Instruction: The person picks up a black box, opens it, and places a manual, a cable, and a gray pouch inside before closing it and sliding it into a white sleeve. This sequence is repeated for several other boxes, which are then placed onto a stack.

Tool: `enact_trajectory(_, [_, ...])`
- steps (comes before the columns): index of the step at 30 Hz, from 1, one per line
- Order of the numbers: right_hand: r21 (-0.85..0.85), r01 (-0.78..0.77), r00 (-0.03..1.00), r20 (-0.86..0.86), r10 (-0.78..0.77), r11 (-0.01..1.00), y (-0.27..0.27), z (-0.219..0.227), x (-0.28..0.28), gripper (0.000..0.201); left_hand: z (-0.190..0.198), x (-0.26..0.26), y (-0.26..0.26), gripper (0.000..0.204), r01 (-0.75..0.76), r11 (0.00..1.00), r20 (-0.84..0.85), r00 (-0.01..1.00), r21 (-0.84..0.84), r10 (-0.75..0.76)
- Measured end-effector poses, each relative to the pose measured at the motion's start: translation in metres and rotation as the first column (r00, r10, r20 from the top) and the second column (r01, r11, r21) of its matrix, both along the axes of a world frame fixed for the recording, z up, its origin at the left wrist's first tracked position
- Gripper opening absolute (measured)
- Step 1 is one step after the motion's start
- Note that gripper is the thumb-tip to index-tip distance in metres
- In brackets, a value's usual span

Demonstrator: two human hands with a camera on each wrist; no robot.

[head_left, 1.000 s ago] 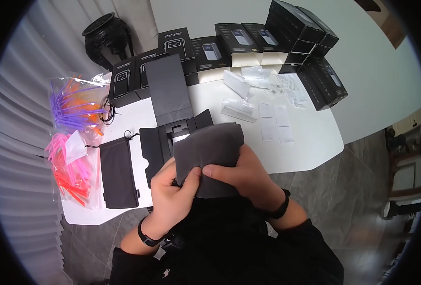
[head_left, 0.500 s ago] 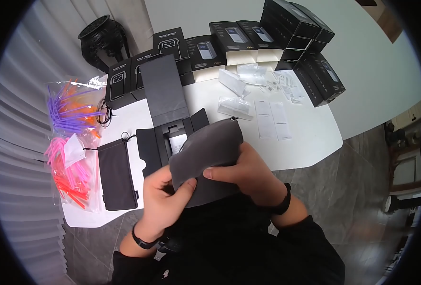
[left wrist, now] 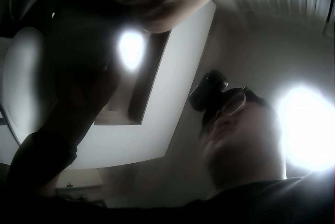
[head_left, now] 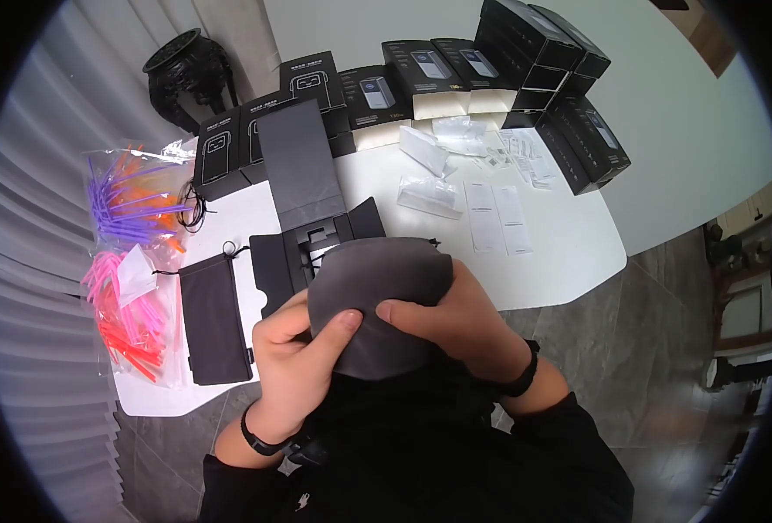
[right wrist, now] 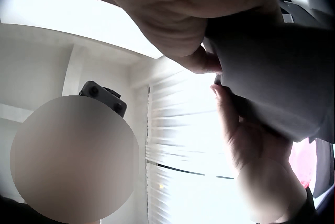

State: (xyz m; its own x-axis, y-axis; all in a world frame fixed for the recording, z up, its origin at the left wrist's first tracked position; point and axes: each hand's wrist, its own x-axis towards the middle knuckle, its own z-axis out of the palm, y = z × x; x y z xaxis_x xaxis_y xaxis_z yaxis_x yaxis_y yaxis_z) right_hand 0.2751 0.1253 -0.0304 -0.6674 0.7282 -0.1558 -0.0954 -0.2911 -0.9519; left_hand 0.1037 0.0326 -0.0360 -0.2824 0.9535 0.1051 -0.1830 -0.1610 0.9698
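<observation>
A dark grey drawstring pouch [head_left: 379, 279] is held up in front of the body by both hands, a bit of its cord showing at the upper right corner. My left hand [head_left: 294, 359] grips its left side, thumb on the near face. On the right side my right hand [head_left: 466, 318] grips it the same way, the two thumbs pointing at each other. In the right wrist view the pouch [right wrist: 277, 77] spans between both hands. Behind it stands an opened black box [head_left: 303, 166], partly covered by the pouch. The left wrist view is dark, with the pouch indistinct.
A second drawstring pouch [head_left: 215, 322] lies flat on the white table [head_left: 569, 261]. Bags of coloured plastic strips [head_left: 133, 205] lie at the left. Black product boxes [head_left: 373, 96] line the back. Clear plastic packets [head_left: 430, 196] and paper slips [head_left: 497, 218] lie right of the opened box.
The pouch has been turned and flattened between the hands, its top edge dipping lower than half a second ago. The left hand has shifted slightly left; both hands keep their grip.
</observation>
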Motion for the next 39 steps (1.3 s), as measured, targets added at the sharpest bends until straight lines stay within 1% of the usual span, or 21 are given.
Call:
enact_trajectory(1, [0.014, 0.012, 1.0, -0.007, -0.012, 1.0, -0.001, -0.001, -0.001, 0.046, -0.001, 0.001, 0.001, 0.011, -0.024, 0.999, -0.063, 0.998, 0.044, 0.027])
enact_trajectory(3, [0.14, -0.017, 1.0, 0.004, 0.016, 0.99, -0.001, -0.001, -0.004, 0.046, -0.004, 0.002, 0.005, 0.009, -0.063, 0.989, -0.185, 0.979, 0.135, 0.088])
enact_trajectory(4, [0.2, -0.03, 1.0, 0.01, 0.028, 0.979, -0.001, -0.002, -0.006, 0.046, -0.004, 0.003, 0.005, 0.009, -0.06, 0.991, -0.196, 0.977, 0.116, 0.082])
enact_trajectory(7, [0.204, 0.025, 0.999, -0.036, -0.018, 0.979, -0.002, -0.006, -0.006, 0.046, -0.003, 0.003, 0.005, 0.008, -0.056, 0.996, -0.225, 0.972, 0.074, 0.071])
enact_trajectory(9, [0.192, 0.045, 0.997, -0.067, -0.033, 0.98, -0.003, -0.006, -0.004, 0.045, -0.006, 0.002, 0.003, 0.009, -0.058, 0.996, -0.239, 0.968, 0.064, 0.071])
enact_trajectory(13, [0.143, 0.068, 0.994, -0.097, -0.054, 0.987, -0.004, -0.005, 0.0, 0.041, -0.007, 0.005, 0.004, 0.012, -0.12, 0.988, -0.22, 0.966, 0.097, 0.139])
enact_trajectory(15, [0.036, 0.037, 0.998, -0.057, -0.035, 0.999, -0.002, -0.001, 0.003, 0.037, -0.012, 0.004, 0.005, 0.013, -0.154, 0.984, -0.192, 0.967, 0.087, 0.168])
enact_trajectory(18, [-0.103, 0.017, 1.0, 0.015, -0.015, 0.995, 0.003, -0.003, 0.009, 0.036, -0.011, -0.003, 0.001, 0.016, -0.136, 0.991, -0.119, 0.983, 0.013, 0.137])
enact_trajectory(19, [-0.147, 0.013, 0.999, 0.042, -0.007, 0.989, 0.004, -0.004, 0.011, 0.036, -0.012, -0.005, 0.003, 0.017, -0.138, 0.989, -0.147, 0.978, 0.056, 0.145])
enact_trajectory(22, [-0.115, -0.024, 0.998, 0.053, 0.03, 0.993, 0.002, 0.014, 0.013, 0.031, 0.001, -0.003, -0.002, 0.018, -0.172, 0.985, -0.062, 0.983, -0.024, 0.171])
enact_trajectory(23, [-0.034, -0.006, 0.997, 0.078, 0.009, 0.999, 0.003, 0.014, 0.014, 0.029, 0.003, -0.003, -0.001, 0.019, -0.174, 0.984, -0.057, 0.983, -0.026, 0.172])
enact_trajectory(25, [0.13, 0.027, 0.992, 0.122, -0.043, 0.991, 0.005, 0.014, 0.015, 0.024, 0.002, -0.012, -0.001, 0.016, -0.116, 0.993, -0.105, 0.988, -0.003, 0.115])
enact_trajectory(26, [0.237, 0.004, 0.993, 0.111, -0.032, 0.972, 0.008, 0.01, 0.018, 0.024, 0.0, -0.017, -0.001, 0.015, -0.086, 0.996, -0.13, 0.988, 0.009, 0.087])
enact_trajectory(28, [0.442, -0.037, 0.996, 0.094, -0.005, 0.896, 0.018, 0.001, 0.025, 0.026, -0.003, -0.023, 0.003, 0.012, -0.043, 0.998, -0.052, 0.998, 0.05, 0.046])
enact_trajectory(29, [0.59, -0.059, 0.995, 0.098, 0.001, 0.805, 0.023, -0.001, 0.028, 0.026, -0.005, -0.026, 0.005, 0.011, -0.024, 0.997, -0.013, 1.0, 0.071, 0.025])
enact_trajectory(31, [0.826, -0.097, 0.994, 0.109, 0.012, 0.555, 0.033, 0.0, 0.029, 0.028, -0.012, -0.033, 0.008, 0.009, 0.063, 0.992, 0.072, 0.995, 0.106, -0.071])
enact_trajectory(32, [0.829, -0.058, 0.998, 0.057, 0.02, 0.556, 0.035, 0.002, 0.025, 0.029, -0.015, -0.035, 0.01, 0.01, 0.106, 0.986, 0.112, 0.986, 0.127, -0.12])
enact_trajectory(34, [0.827, 0.019, 0.998, -0.047, 0.035, 0.562, 0.034, 0.006, 0.016, 0.032, -0.022, -0.035, 0.014, 0.014, 0.126, 0.984, 0.207, 0.967, 0.128, -0.151])
enact_trajectory(36, [0.691, -0.072, 0.997, 0.028, 0.073, 0.719, 0.03, 0.023, 0.016, 0.034, -0.021, -0.034, 0.017, 0.018, 0.14, 0.982, 0.275, 0.946, 0.129, -0.171])
enact_trajectory(38, [0.729, -0.114, 0.992, 0.045, 0.118, 0.675, 0.032, 0.024, 0.017, 0.037, -0.019, -0.034, 0.017, 0.021, 0.144, 0.982, 0.317, 0.932, 0.124, -0.177])
enact_trajectory(39, [0.831, -0.105, 0.989, 0.032, 0.143, 0.546, 0.039, 0.014, 0.019, 0.038, -0.022, -0.034, 0.018, 0.022, 0.151, 0.984, 0.324, 0.93, 0.093, -0.173])
